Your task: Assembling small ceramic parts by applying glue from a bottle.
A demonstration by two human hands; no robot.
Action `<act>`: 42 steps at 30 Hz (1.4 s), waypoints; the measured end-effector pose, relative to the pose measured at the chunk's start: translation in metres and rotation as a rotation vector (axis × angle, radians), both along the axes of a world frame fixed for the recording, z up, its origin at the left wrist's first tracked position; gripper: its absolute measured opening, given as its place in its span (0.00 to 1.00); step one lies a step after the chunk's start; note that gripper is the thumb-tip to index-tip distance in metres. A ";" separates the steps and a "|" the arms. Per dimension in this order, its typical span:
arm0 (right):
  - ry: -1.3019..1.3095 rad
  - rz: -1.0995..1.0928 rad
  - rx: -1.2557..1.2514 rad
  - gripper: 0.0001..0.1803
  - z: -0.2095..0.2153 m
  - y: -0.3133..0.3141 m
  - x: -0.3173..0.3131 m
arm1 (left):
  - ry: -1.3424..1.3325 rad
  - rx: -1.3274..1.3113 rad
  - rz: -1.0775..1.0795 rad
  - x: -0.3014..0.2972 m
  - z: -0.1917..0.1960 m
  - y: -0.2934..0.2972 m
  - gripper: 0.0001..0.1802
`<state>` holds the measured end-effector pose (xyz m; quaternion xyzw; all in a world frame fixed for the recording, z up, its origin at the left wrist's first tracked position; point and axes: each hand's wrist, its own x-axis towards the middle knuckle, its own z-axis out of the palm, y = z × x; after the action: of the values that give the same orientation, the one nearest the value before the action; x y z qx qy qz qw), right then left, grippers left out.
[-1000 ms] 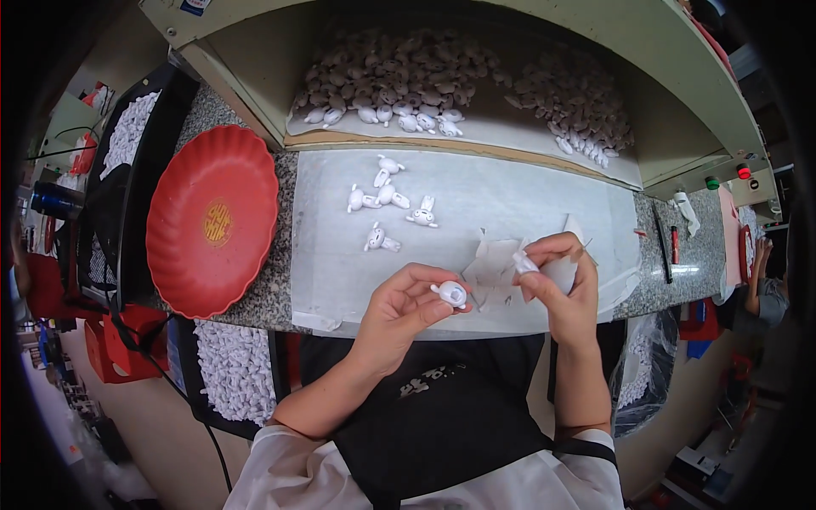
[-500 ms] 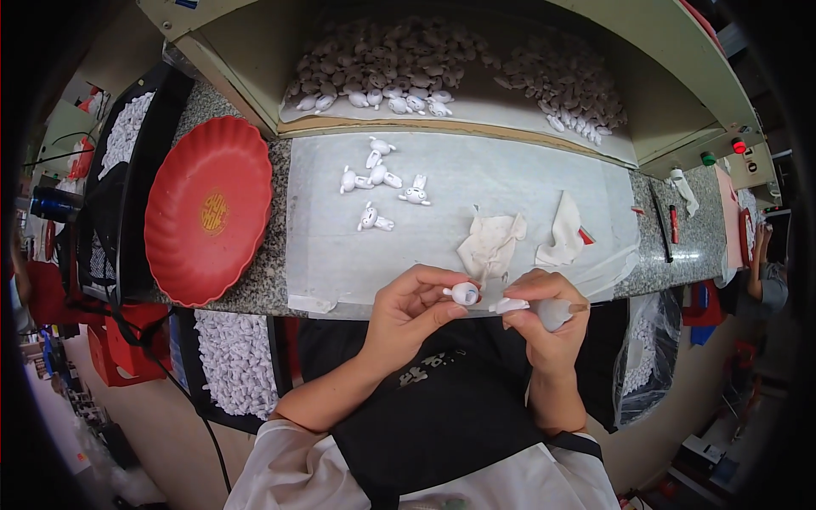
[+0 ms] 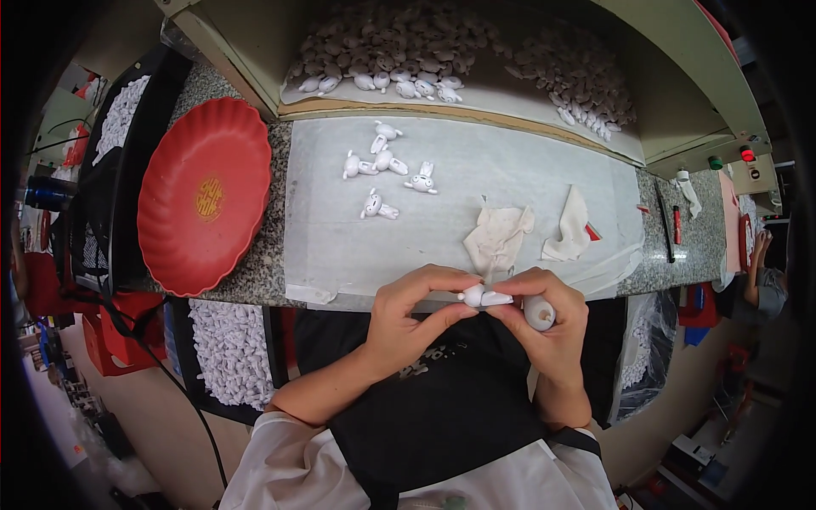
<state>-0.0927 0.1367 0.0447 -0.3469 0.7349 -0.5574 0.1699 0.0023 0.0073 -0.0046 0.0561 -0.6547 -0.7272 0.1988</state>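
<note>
Our hands have drawn in closer: left hand (image 3: 408, 314) and right hand (image 3: 544, 327) both pinch the small white figurine (image 3: 480, 297) over the table edge (image 3: 340, 293).

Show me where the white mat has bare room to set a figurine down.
Free: the white mat left of the crumpled cloths, below the five loose figurines; also its right end above the cloths. Crowded: the shelf heap.

mat's near strip (image 3: 357, 263) open — rags (image 3: 497, 238) crowd right.
</note>
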 end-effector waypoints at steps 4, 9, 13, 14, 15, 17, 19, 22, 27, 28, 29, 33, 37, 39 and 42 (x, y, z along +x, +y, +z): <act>0.000 0.022 -0.018 0.09 -0.004 0.003 -0.003 | -0.008 -0.023 -0.004 -0.001 0.002 -0.001 0.13; -0.121 0.061 -0.011 0.10 -0.005 0.006 -0.008 | -0.011 -0.063 -0.030 -0.002 0.004 -0.002 0.13; -0.189 0.063 -0.010 0.10 -0.005 0.008 -0.008 | 0.020 -0.094 -0.038 -0.004 0.004 -0.003 0.13; -0.189 0.062 -0.010 0.10 -0.005 0.008 -0.008 | 0.034 -0.117 -0.034 -0.004 0.004 -0.003 0.14; -0.203 0.061 -0.014 0.10 -0.005 0.008 -0.007 | 0.048 -0.139 -0.029 -0.004 0.004 -0.003 0.14; -0.216 0.059 -0.018 0.10 -0.005 0.008 -0.007 | 0.053 -0.140 -0.025 -0.005 0.004 -0.003 0.14; -0.202 0.060 -0.018 0.10 -0.005 0.008 -0.006 | 0.059 -0.141 -0.021 -0.005 0.004 -0.003 0.14; -0.206 0.069 -0.018 0.10 -0.007 0.010 -0.007 | 0.052 -0.142 -0.031 -0.005 0.004 -0.003 0.13; -0.289 0.054 -0.030 0.08 -0.004 0.004 -0.011 | -0.117 0.573 -0.183 -0.008 0.008 0.000 0.15; -0.387 0.034 -0.097 0.07 -0.003 0.003 -0.011 | -0.116 0.592 -0.234 -0.009 0.002 -0.002 0.16; -0.387 0.030 -0.098 0.07 -0.003 0.003 -0.012 | -0.118 0.591 -0.237 -0.010 0.002 -0.002 0.16; -0.390 0.005 -0.082 0.04 -0.004 -0.001 -0.012 | -0.177 0.725 -0.286 -0.012 -0.002 -0.001 0.16; -0.450 -0.020 -0.079 0.04 -0.006 -0.001 -0.012 | -0.180 0.755 -0.298 -0.014 -0.006 0.002 0.14; -0.507 -0.018 -0.094 0.04 -0.003 -0.002 -0.013 | -0.191 0.761 -0.295 -0.015 -0.010 0.004 0.14; -0.431 0.017 -0.041 0.04 -0.004 0.003 -0.019 | -0.187 0.676 -0.218 -0.015 -0.002 0.006 0.15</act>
<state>-0.1118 0.1398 0.0409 -0.2292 0.6671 -0.6321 0.3207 -0.0123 0.0129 -0.0068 0.1148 -0.3950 -0.9110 0.0294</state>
